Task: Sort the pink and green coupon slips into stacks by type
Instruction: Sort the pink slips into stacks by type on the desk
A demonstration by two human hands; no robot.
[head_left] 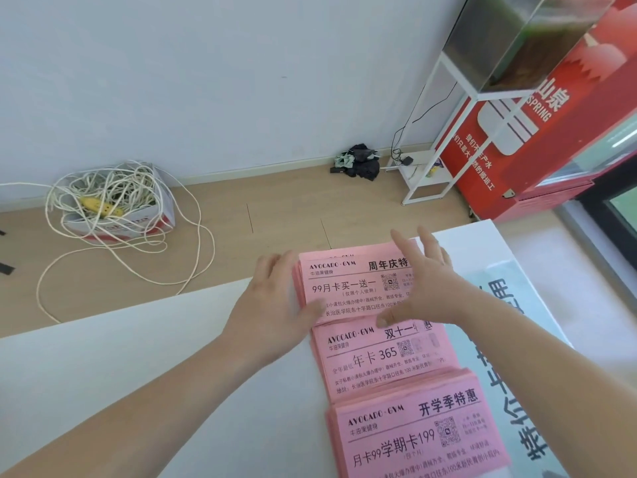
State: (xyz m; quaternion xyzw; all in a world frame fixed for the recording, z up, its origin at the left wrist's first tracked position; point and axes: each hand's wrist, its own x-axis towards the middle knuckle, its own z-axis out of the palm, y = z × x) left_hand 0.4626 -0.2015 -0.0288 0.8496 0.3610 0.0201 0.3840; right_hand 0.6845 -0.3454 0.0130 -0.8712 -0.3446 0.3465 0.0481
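Three stacks of pink coupon slips lie in a column on the white table. The far stack reads "99", the middle stack reads "365", and the near stack reads "199". My left hand presses against the left edge of the far stack, thumb on its near corner. My right hand rests on that stack's right side with fingers spread, thumb touching its near edge. No green slips are visible.
A pale banner with large black characters lies along the table's right side. Beyond the table, on the wooden floor: a box of tangled white cord, a dark cloth heap, a white metal stand and a red cooler.
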